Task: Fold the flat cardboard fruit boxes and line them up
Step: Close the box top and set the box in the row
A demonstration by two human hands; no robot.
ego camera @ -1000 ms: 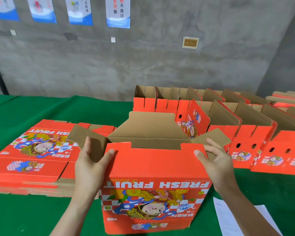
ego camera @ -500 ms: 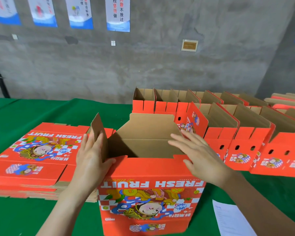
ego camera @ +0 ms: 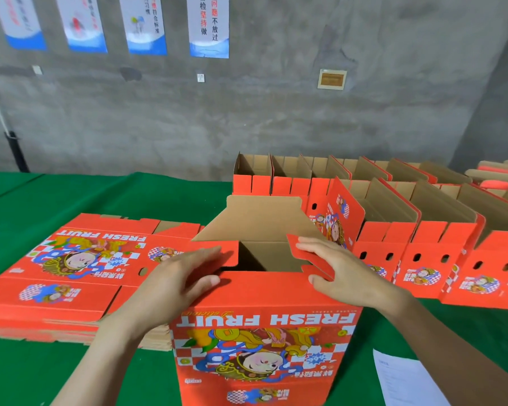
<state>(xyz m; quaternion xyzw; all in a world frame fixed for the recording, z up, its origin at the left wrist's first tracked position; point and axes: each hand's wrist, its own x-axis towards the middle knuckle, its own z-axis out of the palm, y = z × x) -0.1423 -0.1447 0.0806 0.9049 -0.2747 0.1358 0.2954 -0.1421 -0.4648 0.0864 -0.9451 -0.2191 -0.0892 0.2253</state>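
Note:
A red "FRESH FRUIT" cardboard box point(ego camera: 264, 341) stands upright in front of me on the green table, its far brown flap point(ego camera: 261, 218) still raised. My left hand point(ego camera: 173, 285) lies with straight fingers on the left side flap point(ego camera: 229, 250), pressing it down over the opening. My right hand point(ego camera: 343, 271) lies flat on the right side flap point(ego camera: 299, 247), pushing it inward. A stack of flat boxes point(ego camera: 71, 273) lies to the left. Folded boxes point(ego camera: 423, 247) stand in rows at the right and behind.
The green table cloth point(ego camera: 85, 197) runs back to a grey concrete wall with posters. A white paper sheet point(ego camera: 402, 379) lies at the lower right beside the box. More flat red cardboard point(ego camera: 499, 174) sits at the far right.
Both side flaps have swung from upright to nearly flat over the opening. My hands moved from the box's outer corners onto the flaps and pressed them inward.

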